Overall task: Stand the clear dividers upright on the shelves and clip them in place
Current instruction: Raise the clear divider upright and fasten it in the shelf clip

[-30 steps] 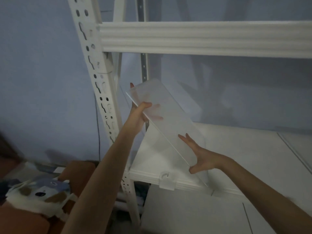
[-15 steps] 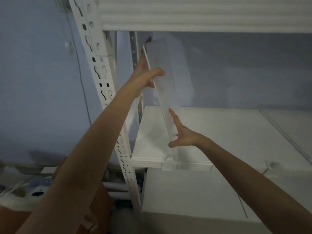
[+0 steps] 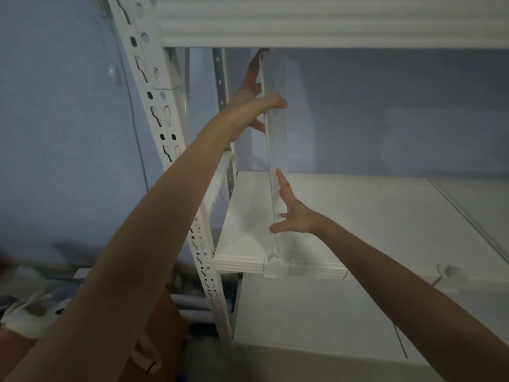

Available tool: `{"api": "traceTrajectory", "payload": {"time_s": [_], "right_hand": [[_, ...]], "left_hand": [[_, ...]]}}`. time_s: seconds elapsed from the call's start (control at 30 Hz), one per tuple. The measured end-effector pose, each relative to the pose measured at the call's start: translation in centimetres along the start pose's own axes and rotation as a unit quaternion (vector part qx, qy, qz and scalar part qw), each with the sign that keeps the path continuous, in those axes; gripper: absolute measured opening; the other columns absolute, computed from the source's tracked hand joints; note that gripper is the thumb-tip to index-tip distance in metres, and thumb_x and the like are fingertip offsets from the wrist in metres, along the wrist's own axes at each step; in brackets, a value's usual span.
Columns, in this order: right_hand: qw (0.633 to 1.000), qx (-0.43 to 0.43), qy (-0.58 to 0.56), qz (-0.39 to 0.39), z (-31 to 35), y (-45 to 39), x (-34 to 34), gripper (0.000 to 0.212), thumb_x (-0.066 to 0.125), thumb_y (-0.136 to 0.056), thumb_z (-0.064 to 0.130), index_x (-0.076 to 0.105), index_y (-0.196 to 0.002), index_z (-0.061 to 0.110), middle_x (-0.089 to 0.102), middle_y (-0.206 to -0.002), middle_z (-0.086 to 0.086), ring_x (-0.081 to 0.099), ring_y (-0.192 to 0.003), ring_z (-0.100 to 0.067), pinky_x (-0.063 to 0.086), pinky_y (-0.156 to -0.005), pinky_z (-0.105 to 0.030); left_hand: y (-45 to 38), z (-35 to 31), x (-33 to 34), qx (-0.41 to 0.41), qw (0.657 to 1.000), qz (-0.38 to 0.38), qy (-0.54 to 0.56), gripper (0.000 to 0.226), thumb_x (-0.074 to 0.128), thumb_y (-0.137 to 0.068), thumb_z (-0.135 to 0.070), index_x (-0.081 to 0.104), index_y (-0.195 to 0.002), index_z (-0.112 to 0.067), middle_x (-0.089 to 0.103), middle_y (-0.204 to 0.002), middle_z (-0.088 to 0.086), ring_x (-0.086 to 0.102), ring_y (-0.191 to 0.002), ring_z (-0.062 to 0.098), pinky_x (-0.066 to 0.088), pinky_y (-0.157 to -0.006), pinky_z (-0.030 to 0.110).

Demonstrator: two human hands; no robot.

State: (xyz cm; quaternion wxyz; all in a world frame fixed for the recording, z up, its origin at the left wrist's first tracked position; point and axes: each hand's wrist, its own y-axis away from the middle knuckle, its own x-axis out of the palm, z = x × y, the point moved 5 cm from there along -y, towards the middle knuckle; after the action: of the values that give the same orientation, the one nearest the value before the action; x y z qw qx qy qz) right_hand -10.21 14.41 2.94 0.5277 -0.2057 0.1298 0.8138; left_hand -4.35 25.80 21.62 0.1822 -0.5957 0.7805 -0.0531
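A clear divider (image 3: 275, 144) stands nearly upright, edge-on to me, on the white shelf (image 3: 371, 216). Its foot sits in a clear clip (image 3: 275, 267) on the shelf's front edge. Its top reaches the underside of the upper shelf beam (image 3: 330, 20). My left hand (image 3: 256, 106) grips the divider high up, thumb across the near side and fingers behind the pane. My right hand (image 3: 292, 213) rests low on the divider's right face with fingers spread, thumb towards the front edge.
A white perforated upright (image 3: 176, 150) stands left of the shelf. A second clear clip (image 3: 451, 271) sits on the shelf's front edge at the right. Below is another white shelf (image 3: 316, 321). A cardboard box (image 3: 162, 321) and soft items lie on the floor at the lower left.
The divider has swung from a slant, up to near vertical, with its foot in the front clip. My left hand rose with its top; my right hand stayed low on the pane.
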Motion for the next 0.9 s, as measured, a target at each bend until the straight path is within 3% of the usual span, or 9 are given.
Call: {"api": "traceTrajectory", "payload": {"time_s": [0.53, 0.9], "right_hand": [[1.000, -0.007, -0.019, 0.008, -0.7, 0.1, 0.2, 0.123, 0.078, -0.073, 0.000, -0.013, -0.135, 0.055, -0.016, -0.157, 0.018, -0.002, -0.150, -0.019, 0.029, -0.113, -0.051], [1.000, 0.001, 0.009, 0.009, -0.7, 0.0, 0.7, 0.125, 0.077, -0.074, 0.001, -0.018, -0.139, 0.049, -0.017, -0.158, 0.015, -0.002, -0.150, -0.019, 0.028, -0.113, -0.046]], "left_hand": [[0.2, 0.1, 0.2, 0.000, 1.000, 0.001, -0.007, 0.106, 0.075, -0.055, -0.029, 0.016, -0.143, -0.037, 0.034, -0.147, 0.008, 0.041, -0.131, 0.032, 0.060, -0.070, 0.050], [1.0, -0.4, 0.2, 0.011, 0.999, -0.003, -0.040, 0.106, 0.073, -0.059, -0.029, 0.011, -0.145, -0.033, 0.031, -0.149, 0.006, 0.039, -0.132, 0.029, 0.061, -0.072, 0.040]]}}
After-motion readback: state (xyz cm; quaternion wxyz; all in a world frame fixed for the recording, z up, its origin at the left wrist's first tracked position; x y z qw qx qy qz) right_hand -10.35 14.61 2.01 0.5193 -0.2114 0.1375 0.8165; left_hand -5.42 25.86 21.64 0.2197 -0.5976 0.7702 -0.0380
